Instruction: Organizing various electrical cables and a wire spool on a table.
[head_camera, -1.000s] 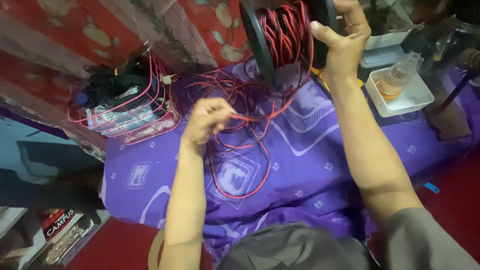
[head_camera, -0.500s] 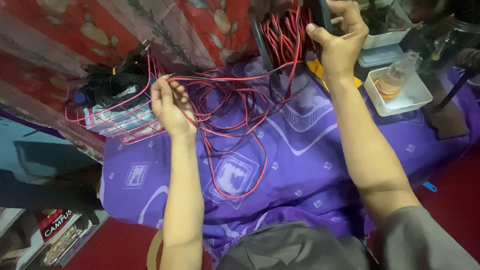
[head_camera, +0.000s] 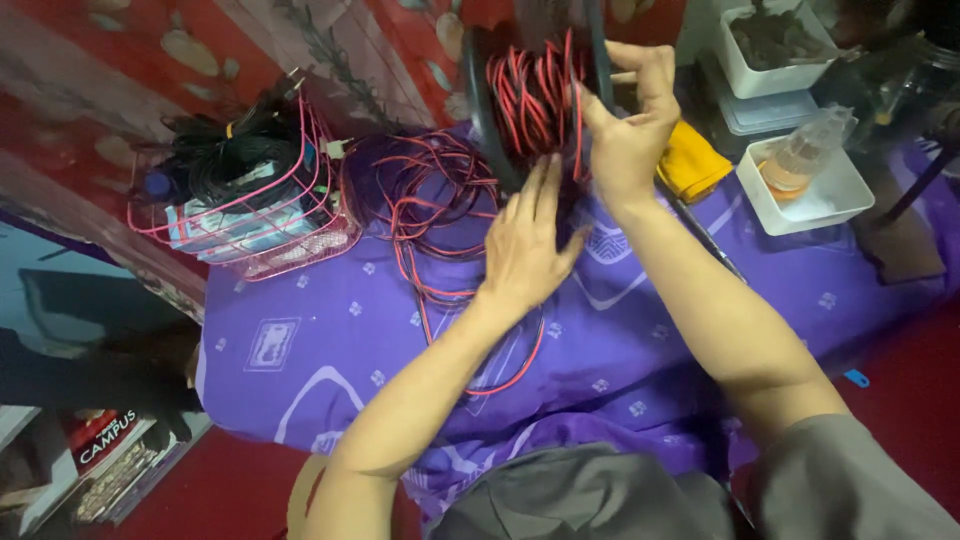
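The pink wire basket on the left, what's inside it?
The pink wire basket holds a bundle of black cable on top, tied with a yellow band. Under it lie flat bluish-white packages. Anything beneath those is hidden.

A purple cloth (head_camera: 330, 330) printed with white squares and curving lines is covering the table. Red-and-black paired wire (head_camera: 440, 200) is looping across it, and the same wire is showing on a black spool (head_camera: 530, 95) at twelve o'clock. At ten o'clock a pink wire basket (head_camera: 245, 215) is holding black cable. At two o'clock a yellow cloth (head_camera: 690, 160) is lying beside a white tray (head_camera: 845, 195). A red floral curtain (head_camera: 380, 50) is hanging behind.
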